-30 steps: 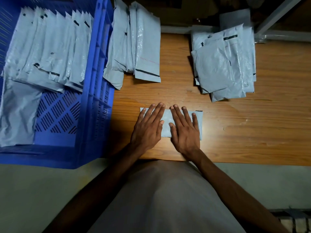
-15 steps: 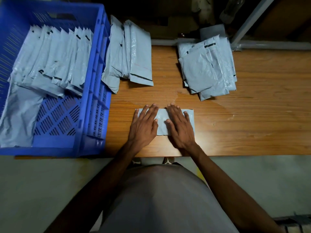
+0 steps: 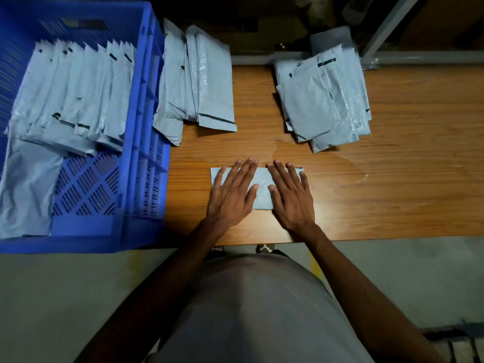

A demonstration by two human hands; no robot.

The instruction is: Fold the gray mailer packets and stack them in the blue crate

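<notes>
Bare forearms, no sleeves visible to the frame edge. Left hand (image 3: 231, 196) and right hand (image 3: 290, 199) without rings, watch or gloves. Plain gray shirt (image 3: 262, 310) over torso, lower centre of frame, no print.

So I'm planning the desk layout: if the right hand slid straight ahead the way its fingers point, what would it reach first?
Bare wooden table first; the right hand points slightly left of the loose pile of gray mailers, so it probably passes through the gap beside it.
</notes>
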